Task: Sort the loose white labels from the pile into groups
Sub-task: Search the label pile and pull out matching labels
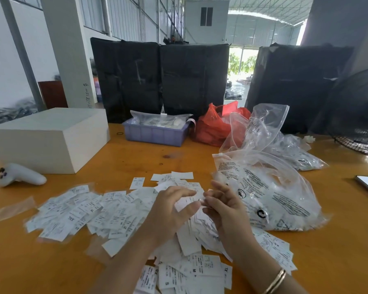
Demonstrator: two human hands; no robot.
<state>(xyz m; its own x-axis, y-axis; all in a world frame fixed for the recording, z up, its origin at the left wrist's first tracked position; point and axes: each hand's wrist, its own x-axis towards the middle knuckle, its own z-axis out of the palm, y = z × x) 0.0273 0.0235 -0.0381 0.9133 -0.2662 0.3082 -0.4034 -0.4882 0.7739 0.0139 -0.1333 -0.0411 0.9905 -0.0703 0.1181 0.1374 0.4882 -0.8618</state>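
A wide pile of loose white labels [106,211] with printed size letters covers the orange table [136,158] in front of me. My left hand [170,211] and my right hand [225,209] meet above the pile's middle. Between them they pinch a white label [188,203], the left thumb on its lower edge, the right fingertips at its right end. More labels lie near the table's front edge [191,272] and a few lie apart at the back [137,183].
A clear plastic bag of labels [272,187] lies right of my hands, with more bags behind. A white box [49,139], a white controller [19,175], a purple bin [155,133], a red bag [212,126] and a fan [359,115] ring the table.
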